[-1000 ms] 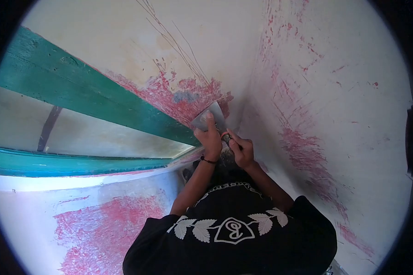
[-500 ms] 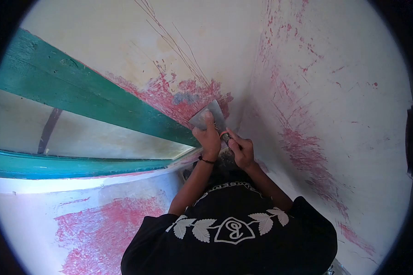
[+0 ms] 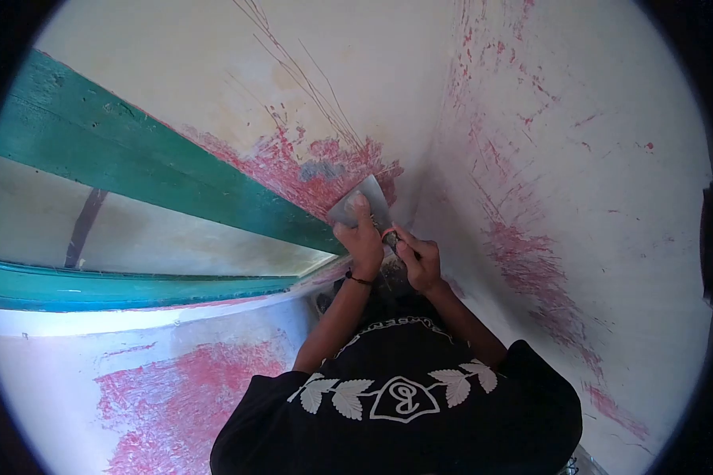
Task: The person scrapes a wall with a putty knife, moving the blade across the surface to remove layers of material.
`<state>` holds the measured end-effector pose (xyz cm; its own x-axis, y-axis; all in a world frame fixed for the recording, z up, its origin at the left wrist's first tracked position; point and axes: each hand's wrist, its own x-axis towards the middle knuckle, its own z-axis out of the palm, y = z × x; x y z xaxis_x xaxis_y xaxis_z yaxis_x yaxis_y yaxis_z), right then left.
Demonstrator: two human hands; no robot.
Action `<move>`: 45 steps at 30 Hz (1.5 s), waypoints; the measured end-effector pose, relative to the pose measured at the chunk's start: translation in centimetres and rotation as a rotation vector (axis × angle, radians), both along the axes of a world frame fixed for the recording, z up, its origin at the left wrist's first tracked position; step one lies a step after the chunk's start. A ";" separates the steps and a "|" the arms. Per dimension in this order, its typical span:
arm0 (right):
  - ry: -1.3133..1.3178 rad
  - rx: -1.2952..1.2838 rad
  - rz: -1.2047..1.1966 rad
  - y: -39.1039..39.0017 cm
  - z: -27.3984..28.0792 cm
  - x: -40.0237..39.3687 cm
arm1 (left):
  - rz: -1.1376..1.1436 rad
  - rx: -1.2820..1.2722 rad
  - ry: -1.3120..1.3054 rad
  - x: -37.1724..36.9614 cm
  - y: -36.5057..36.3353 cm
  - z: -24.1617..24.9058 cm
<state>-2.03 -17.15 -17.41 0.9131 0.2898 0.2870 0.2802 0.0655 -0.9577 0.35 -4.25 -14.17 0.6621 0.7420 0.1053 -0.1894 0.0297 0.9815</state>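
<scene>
scraper blade sits right at the wall corner, both hands stacked behind it

the scraper (image 3: 362, 203) is flat against the wall (image 3: 356, 87), its wide metal blade resting on the patch of red paint (image 3: 317, 170) just above the end of the green window frame (image 3: 158, 178). the inside corner where the second wall (image 3: 610, 158) meets this one is just beside the blade's far edge, so there's barely any wall left on that side.

long axis of the tool runs from the blade back down toward the person's chest, handle end hidden under the fingers. the left hand (image 3: 362, 241) is the nearer one to the blade: it's curled over the tool with a fingertip pushed down onto the back of the metal, so it's pressing rather than just holding. the right hand (image 3: 417, 261) sits just behind and to the side, fist wrapped tight around what looks like the handle, with a bit of orange showing between the fingers. the two hands are touching or very nearly so, can't quite tell.

the blade lies up and ahead of both hands, its edge pointing at the red patch and the scratch lines (image 3: 309, 79) higher up. a dark band sits on the left wrist. the black shirt (image 3: 396, 396) with a leaf print fills the bottom of the view.
</scene>
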 end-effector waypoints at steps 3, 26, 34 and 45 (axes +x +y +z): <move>0.034 0.009 0.003 0.2 1.2 -0.4 | -0.022 0.004 0.022 -0.4 0.3 0.0; 0.019 0.020 0.010 0.0 -1.2 -0.2 | 0.092 -0.073 -0.043 0.2 -1.0 0.8; -0.058 0.016 -0.025 0.2 -1.0 -0.1 | 0.003 0.050 -0.008 -0.2 -0.2 0.5; 0.039 0.012 0.009 -0.2 -0.6 -0.2 | 0.000 -0.002 0.022 0.0 -0.3 -0.1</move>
